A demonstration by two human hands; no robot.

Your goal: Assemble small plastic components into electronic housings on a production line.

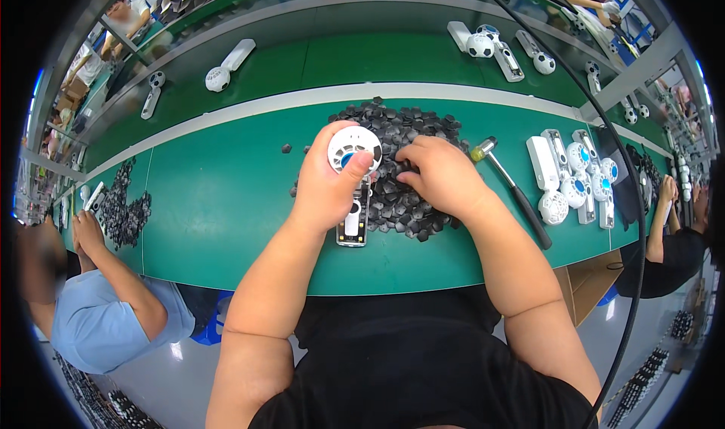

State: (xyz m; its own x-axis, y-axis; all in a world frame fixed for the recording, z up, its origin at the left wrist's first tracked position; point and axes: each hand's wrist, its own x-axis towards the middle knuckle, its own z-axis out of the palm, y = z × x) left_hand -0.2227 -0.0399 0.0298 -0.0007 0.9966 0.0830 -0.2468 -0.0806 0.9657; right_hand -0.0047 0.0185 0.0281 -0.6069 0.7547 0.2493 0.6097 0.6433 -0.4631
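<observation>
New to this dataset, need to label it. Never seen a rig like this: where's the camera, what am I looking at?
There is no machine here, just a person's two bare hands. The single picture comes from a wide fisheye camera on that person's head, looking down, so straight edges bend; picture left is their left.

The left hand holds a white gadget with a round head. The right hand is at a pile of small black pieces; whether it grips one is unclear.

On the green table, to the right, lie a hammer and a group of similar white gadgets. Other people sit at both sides.
</observation>
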